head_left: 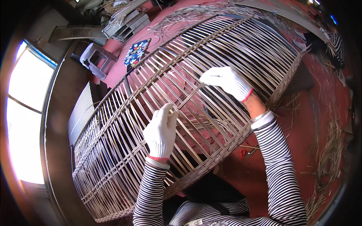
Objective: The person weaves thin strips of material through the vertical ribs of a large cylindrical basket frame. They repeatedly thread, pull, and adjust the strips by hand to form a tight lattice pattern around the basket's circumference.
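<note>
A large openwork rattan frame (124, 124), long and curved like a cage, lies tilted across my lap from lower left to upper right. My left hand (161, 130), in a white glove, presses on the slats near the middle, fingers curled around a crosswise strand. My right hand (226, 81), also gloved in white, pinches a thin weaving strand (190, 98) on the upper side of the frame. Both sleeves are black-and-white striped.
The floor (298, 124) is red and strewn with loose cane strips (328, 150). A grey plastic stool (94, 58) and a patterned cushion (136, 52) sit at upper left. A bright window (26, 113) is on the left. Red-handled cutters (247, 152) lie by the frame's rim.
</note>
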Motion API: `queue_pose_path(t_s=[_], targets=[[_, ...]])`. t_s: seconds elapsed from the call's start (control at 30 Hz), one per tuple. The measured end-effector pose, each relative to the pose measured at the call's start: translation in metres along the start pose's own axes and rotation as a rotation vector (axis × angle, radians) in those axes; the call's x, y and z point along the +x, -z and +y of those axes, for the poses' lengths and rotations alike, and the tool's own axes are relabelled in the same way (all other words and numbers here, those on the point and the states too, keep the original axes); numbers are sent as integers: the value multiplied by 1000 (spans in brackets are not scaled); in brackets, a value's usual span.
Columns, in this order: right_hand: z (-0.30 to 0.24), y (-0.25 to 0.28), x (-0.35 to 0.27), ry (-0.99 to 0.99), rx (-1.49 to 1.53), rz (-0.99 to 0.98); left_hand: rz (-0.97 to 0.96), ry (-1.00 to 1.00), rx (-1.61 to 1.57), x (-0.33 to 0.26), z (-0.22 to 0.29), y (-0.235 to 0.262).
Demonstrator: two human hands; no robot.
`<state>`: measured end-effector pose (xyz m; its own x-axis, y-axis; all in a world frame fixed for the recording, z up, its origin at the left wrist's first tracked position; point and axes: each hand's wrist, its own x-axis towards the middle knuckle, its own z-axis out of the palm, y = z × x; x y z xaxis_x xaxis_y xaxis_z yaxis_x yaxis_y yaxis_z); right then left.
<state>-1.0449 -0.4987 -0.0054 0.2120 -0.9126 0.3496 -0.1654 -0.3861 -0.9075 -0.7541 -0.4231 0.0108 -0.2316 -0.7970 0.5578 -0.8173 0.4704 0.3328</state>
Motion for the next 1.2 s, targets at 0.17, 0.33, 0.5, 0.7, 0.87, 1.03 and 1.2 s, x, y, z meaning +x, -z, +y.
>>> queue_pose_path(t_s=[0.17,0.33,0.5,0.7,0.87,1.03,1.2], targets=[[-6,-20,-22,187,-99,51,-33,21,52,-4,3,-5],[10,-47,-32,-74,634,207,143,34,-114,-27,-7,-10],[5,-49,-31,-1,-1,158,29,49,-111,-36,-23,-6],[-11,-70,-49,-50,181,273,145,-80,-36,-26,-10,12],[-12,-51,-27,-24,331,336,-59,5,-34,19,17,13],[-25,-14,8,115,36,293,-565,199,-564,95,38,-1],[-30,-25,6,8,203,271,-699,529,-788,117,39,13]])
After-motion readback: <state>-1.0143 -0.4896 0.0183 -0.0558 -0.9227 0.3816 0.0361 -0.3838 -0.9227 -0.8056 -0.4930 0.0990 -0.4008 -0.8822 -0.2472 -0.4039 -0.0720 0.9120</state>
